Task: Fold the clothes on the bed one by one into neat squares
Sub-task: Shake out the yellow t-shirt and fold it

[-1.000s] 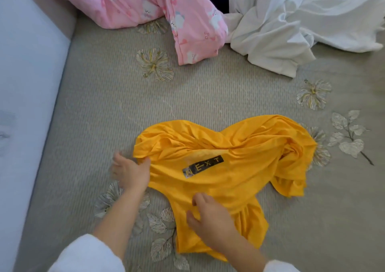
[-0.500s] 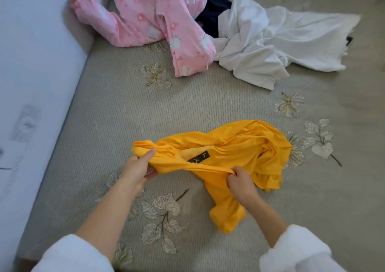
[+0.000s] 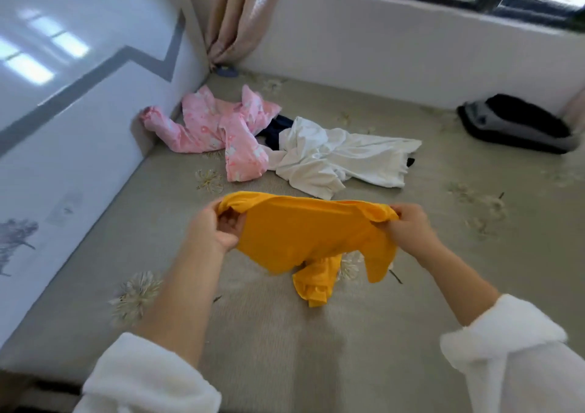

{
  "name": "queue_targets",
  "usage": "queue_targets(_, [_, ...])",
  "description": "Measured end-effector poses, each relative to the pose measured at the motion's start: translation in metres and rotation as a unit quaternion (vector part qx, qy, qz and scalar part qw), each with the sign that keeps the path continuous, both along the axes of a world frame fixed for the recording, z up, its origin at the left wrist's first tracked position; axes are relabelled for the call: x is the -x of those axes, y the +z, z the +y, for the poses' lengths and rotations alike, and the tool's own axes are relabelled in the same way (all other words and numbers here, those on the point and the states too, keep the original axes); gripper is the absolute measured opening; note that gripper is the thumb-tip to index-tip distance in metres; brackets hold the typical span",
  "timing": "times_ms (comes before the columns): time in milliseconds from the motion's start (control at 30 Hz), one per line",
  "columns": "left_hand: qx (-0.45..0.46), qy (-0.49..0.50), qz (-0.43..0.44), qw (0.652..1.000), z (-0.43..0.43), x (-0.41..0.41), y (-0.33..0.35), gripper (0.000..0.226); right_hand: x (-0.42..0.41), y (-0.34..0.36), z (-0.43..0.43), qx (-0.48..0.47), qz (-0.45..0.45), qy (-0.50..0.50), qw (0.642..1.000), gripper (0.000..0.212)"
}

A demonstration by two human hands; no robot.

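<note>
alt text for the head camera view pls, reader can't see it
A person's left hand and right hand grip the top edge of a yellow shirt, held up over a beige bed. Behind it lie a crumpled pink garment and a white garment.

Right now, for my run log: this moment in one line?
item: yellow shirt | left hand: grips one end | right hand: grips other end | state: held above bed, not folded | waiting: pink garment, white garment
</note>
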State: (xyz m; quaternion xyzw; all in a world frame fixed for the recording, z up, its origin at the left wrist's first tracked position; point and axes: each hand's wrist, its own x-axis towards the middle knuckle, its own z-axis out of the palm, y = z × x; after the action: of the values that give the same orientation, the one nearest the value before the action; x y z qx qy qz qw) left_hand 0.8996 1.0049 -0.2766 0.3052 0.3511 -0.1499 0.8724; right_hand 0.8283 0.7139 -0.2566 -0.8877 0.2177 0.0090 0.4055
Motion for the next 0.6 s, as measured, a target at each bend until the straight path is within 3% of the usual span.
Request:
queue_targets(67, [-0.011, 0.007, -0.062, 0.998, -0.019, 0.017, 0.029, 0.041, 0.023, 0.032, -0.024, -0.136, -0.033, -0.005, 0.990, 0.005])
queue_targets(133, [-0.015, 0.011, -0.118, 0.993, -0.031, 0.029, 0.056, 0.055, 0.041, 0.061, -0.047, -0.158, -0.052, 0.024, 0.986, 0.010])
queue_targets(267, [-0.124, -0.041, -0.202, 0.971, -0.039, 0.043, 0.110, 0.019, 0.070, 0.120, -0.090, -0.173, -0.012, 0.086, 0.981, 0.045])
queue_targets(367, [-0.227, -0.090, -0.248, 0.937, -0.039, 0.038, 0.147, 0.014, 0.086, 0.160, -0.117, -0.178, 0.020, 0.132, 0.975, 0.053])
queue_targets(433, [-0.278, -0.110, -0.257, 0.919, -0.036, 0.031, 0.167, 0.013, 0.091, 0.178, -0.132, -0.124, -0.004, 0.131, 0.984, 0.042])
queue_targets(500, [-0.324, -0.139, -0.243, 0.904, -0.036, 0.020, 0.177, 0.025, 0.085, 0.181, -0.147, 0.002, -0.061, 0.085, 0.995, 0.018])
queue_targets(600, [-0.386, -0.208, -0.201, 0.876, -0.043, 0.003, 0.168, 0.051, 0.067, 0.157, -0.164, 0.168, -0.058, 0.007, 0.984, 0.032])
